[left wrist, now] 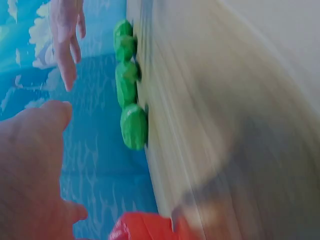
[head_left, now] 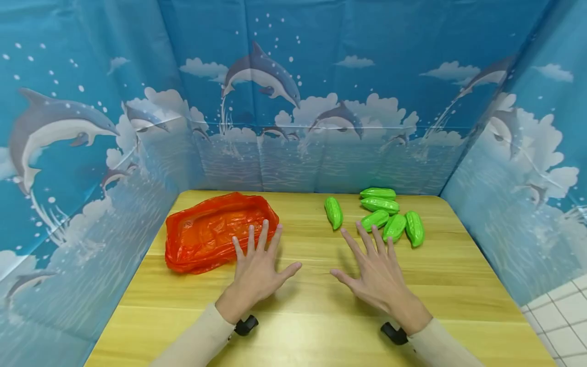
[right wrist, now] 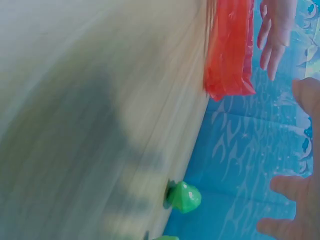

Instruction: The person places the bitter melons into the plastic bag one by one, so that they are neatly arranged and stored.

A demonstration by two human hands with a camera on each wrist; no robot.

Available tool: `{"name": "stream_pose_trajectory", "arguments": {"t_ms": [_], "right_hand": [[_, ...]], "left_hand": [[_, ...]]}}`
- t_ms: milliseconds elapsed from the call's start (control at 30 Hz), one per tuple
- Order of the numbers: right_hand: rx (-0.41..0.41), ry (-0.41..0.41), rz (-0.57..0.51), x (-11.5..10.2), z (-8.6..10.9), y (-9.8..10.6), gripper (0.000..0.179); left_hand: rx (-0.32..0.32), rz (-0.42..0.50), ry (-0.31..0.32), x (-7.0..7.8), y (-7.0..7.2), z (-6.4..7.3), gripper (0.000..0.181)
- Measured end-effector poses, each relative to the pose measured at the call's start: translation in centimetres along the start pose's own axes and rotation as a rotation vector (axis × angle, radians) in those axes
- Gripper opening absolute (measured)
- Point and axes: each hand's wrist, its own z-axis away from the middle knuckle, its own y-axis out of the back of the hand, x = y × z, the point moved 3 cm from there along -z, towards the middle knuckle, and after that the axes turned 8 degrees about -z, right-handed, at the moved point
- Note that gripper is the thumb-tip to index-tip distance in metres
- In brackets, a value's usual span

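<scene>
Head view: both hands flat and holding nothing, right hand nearer the green toy gourds just far-right, left hand beside the orange bag.

A light wooden table is holding an orange plastic bag at left and 6 green toy gourds at right.

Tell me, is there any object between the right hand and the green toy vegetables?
Nothing visible. The right hand hovers open, with only bare table between its fingertips and the green toy vegetables.
</scene>
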Motion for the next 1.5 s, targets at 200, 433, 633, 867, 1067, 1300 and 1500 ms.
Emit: {"name": "stream_pose_trajectory", "arguments": {"t_ms": [200, 433, 633, 867, 1067, 1300, 1500], "right_hand": [[0.003, 0.027, -0.034, -0.3, -1.1, -0.1, 0.097], [-0.025, 0.055, -0.078, -1.2, -2.6, -0.4, 0.091], [-0.033, 0.08, -0.101, -1.8, -3.7, -0.7, 0.088], [-0.067, 0.111, -0.155, -2.5, -5.3, -1.1, 0.083], [-0.084, 0.151, -0.183, -3.2, -6.5, -1.3, 0.079], [-0.129, 0.186, -0.222, -4.4, -8.4, -1.4, 0.073], [-0.21, 0.184, -0.253, -5.5, -10.3, -1.6, 0.067]], "left_hand": [[0.007, -0.009, 0.049, -2.3, 0.4, -0.8, 0.112], [0.034, -0.039, 0.068, -5.8, 0.7, -1.7, 0.104], [0.031, -0.052, 0.068, -7.8, 0.7, -2.2, 0.081], [0.049, -0.055, 0.033, -8.5, 0.3, -2.4, 0.046], [0.045, -0.055, -0.021, -7.8, 0.0, -2.1, 0.037], [0.042, -0.018, -0.079, -5.9, 0.0, -1.3, 0.031], [0.049, -0.006, -0.143, -4.3, 0.1, -0.6, 0.023]]}}
